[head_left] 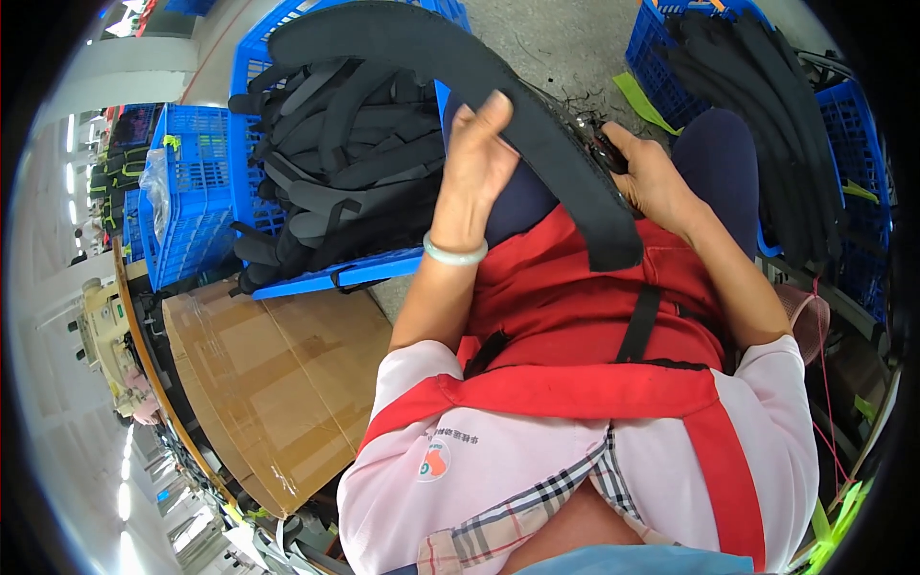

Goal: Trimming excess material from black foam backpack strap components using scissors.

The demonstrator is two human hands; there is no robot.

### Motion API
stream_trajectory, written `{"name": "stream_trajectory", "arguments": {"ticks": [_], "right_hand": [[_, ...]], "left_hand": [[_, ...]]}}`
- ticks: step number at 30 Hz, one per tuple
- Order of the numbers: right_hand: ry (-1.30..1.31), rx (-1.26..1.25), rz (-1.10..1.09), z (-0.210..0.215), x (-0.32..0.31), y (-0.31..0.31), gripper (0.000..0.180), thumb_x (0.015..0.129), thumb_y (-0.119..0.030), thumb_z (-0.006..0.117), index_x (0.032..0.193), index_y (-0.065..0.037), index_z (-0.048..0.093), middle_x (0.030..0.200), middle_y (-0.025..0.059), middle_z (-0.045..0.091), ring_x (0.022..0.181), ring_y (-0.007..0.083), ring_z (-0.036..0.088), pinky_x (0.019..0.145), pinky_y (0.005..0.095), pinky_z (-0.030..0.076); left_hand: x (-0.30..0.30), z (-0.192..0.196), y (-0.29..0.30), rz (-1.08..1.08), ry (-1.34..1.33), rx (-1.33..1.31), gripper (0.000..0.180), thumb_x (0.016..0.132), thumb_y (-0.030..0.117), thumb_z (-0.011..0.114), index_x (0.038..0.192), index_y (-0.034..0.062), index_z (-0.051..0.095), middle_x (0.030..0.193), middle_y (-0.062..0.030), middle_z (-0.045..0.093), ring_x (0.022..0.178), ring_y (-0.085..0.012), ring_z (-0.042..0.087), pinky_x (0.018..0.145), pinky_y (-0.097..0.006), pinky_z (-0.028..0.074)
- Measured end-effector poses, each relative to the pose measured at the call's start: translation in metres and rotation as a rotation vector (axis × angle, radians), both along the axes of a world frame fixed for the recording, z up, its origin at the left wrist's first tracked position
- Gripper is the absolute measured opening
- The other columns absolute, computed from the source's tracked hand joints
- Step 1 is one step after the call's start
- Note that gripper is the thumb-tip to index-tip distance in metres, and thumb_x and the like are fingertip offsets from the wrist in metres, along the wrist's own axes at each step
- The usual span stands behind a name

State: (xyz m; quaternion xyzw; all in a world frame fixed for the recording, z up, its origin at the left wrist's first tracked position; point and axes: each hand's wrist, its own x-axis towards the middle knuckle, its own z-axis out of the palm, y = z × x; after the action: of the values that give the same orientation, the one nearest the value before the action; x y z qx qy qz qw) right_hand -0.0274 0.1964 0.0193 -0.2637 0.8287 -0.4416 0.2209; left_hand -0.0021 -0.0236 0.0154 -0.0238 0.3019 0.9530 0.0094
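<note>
A long, curved black padded strap (551, 129) arcs from above the blue crate down to my lap, its squared end lying over the red apron (537, 287). My left hand (476, 168) grips the strap's near edge partway along, thumb up against it and the other fingers mostly hidden. On the strap's other side, my right hand (656, 182) is closed round a small dark tool (606, 149) with a shiny handle. The tool's tip is hard to make out beside the strap's edge, and its kind is not clear.
At the left, a blue crate (355, 273) holds a heap of black and grey straps (345, 144). Another blue crate (192, 196) stands beyond it, above a cardboard box (278, 383). Long black strips (757, 125) hang over blue crates at the right. Dark scraps (575, 101) litter the floor.
</note>
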Motion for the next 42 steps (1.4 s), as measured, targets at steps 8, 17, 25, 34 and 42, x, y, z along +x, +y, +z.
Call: {"name": "stream_trajectory", "arguments": {"ticks": [8,17,25,34,42], "right_hand": [[0.058,0.015,0.012,0.011,-0.003,-0.007,0.041,0.081,-0.019,0.066,0.107,0.002,0.042,0.09,0.0285,0.058,0.091,0.0476,0.054,0.076,0.0471,0.043],[0.01,0.001,-0.004,0.011,-0.004,-0.009,0.034,0.085,-0.021,0.066,0.099,0.002,0.047,0.077,0.027,0.056,0.078,0.0464,0.055,0.07,0.0436,0.045],[-0.051,-0.052,-0.005,0.003,-0.004,-0.006,0.038,0.083,-0.023,0.068,0.099,0.002,0.044,0.076,0.0219,0.052,0.069,0.0367,0.046,0.067,0.0375,0.043],[0.054,-0.056,0.078,0.008,-0.011,-0.01,0.041,0.081,-0.026,0.065,0.103,0.001,0.042,0.074,0.0227,0.053,0.071,0.0393,0.054,0.068,0.043,0.044],[-0.009,-0.114,0.07,-0.003,-0.012,-0.008,0.035,0.09,-0.027,0.063,0.098,0.003,0.047,0.071,0.0202,0.053,0.064,0.0243,0.047,0.064,0.0368,0.044]], "left_hand": [[-0.007,-0.006,0.005,0.083,0.013,-0.104,0.013,0.081,-0.005,0.068,0.089,0.005,0.068,0.088,-0.0061,0.068,0.08,-0.0169,0.065,0.078,-0.032,0.054],[-0.006,-0.006,0.004,0.067,0.026,-0.119,0.014,0.08,-0.006,0.068,0.089,0.0052,0.068,0.088,-0.006,0.069,0.081,-0.0169,0.066,0.079,-0.032,0.054],[-0.018,-0.007,-0.011,0.006,0.073,-0.065,0.018,0.082,-0.002,0.068,0.099,0.0032,0.066,0.097,-0.0095,0.068,0.092,-0.0199,0.065,0.089,-0.035,0.051],[-0.013,-0.015,-0.007,0.02,0.078,-0.052,0.02,0.083,-0.002,0.067,0.103,0.0027,0.064,0.099,-0.0099,0.067,0.093,-0.0204,0.064,0.09,-0.035,0.051],[-0.012,-0.014,-0.006,0.012,0.08,-0.018,0.018,0.083,-0.002,0.066,0.1,0.0039,0.064,0.098,-0.0081,0.067,0.093,-0.02,0.065,0.089,-0.036,0.052]]}}
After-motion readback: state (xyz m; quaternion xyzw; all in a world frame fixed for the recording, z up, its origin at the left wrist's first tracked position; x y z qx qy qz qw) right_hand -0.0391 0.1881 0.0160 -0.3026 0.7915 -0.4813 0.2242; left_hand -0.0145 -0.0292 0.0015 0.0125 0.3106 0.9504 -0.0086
